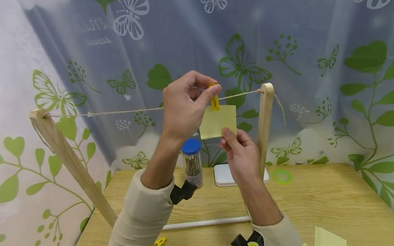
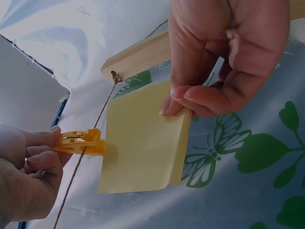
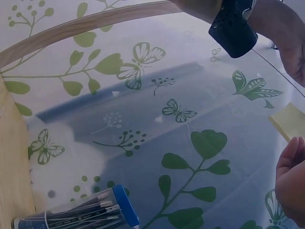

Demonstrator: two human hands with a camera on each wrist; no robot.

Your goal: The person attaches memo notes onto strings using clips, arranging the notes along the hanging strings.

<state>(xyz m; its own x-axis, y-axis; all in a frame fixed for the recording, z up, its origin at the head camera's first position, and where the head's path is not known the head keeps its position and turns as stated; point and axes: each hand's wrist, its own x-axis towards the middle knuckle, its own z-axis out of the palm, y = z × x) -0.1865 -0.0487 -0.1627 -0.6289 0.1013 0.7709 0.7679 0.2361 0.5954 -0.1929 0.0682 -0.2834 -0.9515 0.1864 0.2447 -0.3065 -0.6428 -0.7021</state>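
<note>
Head view: a person's L hand (image 1: 186, 108) pinches a yellow clothespin (image 1: 215, 106) btwn thumb & fingers, up at a thin cord (image 1: 125, 112). The R hand (image 1: 244, 154) pinches a pale yellow paper square (image 1: 218, 121) at its lower edge. The hands are apart, 1 above the other. The paper is just below the cord, nearer the wooden R post (image 1: 266, 115) than the L post (image 1: 66, 153). The clothespin's tip meets the paper's top edge; can't tell if it grips it.

Below, on a wood-grain surface (image 1: 333, 197): a clear jar (image 1: 192, 164) w/ blue lid, full of thin sticks; a white case (image 1: 222, 176), partly behind the R arm; a green ring (image 1: 290, 177) to its R; a white rod (image 1: 206, 223) btwn the forearms; a 2nd clothespin (image 1: 158, 245) near the L sleeve; a pale yellow sheet (image 1: 327, 239) at front R. Bkgd: a curtain (image 1: 184, 26) w/ butterflies & leaves.
</note>
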